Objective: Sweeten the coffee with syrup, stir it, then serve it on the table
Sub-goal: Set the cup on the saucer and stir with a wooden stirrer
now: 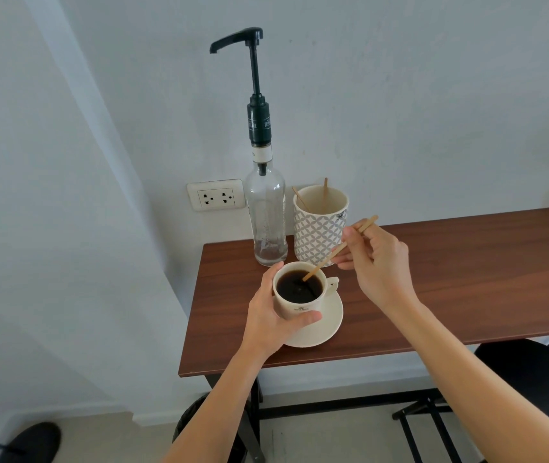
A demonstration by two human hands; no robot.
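A cream cup [295, 305] full of black coffee stands on a cream saucer [328, 324] near the left end of the brown table [450, 282]. My left hand [271, 317] wraps around the cup's left side and front. My right hand [375, 262] pinches a wooden stir stick [325, 262], whose lower tip dips into the coffee. Behind the cup stands a clear glass syrup bottle [266, 215] with a tall black pump, nearly empty, with a little liquid at the bottom.
A patterned white mug [316, 232] holding two more wooden sticks stands right of the bottle. A wall socket [215, 195] is behind the table's left end. A black stool [530, 372] stands below the table at right.
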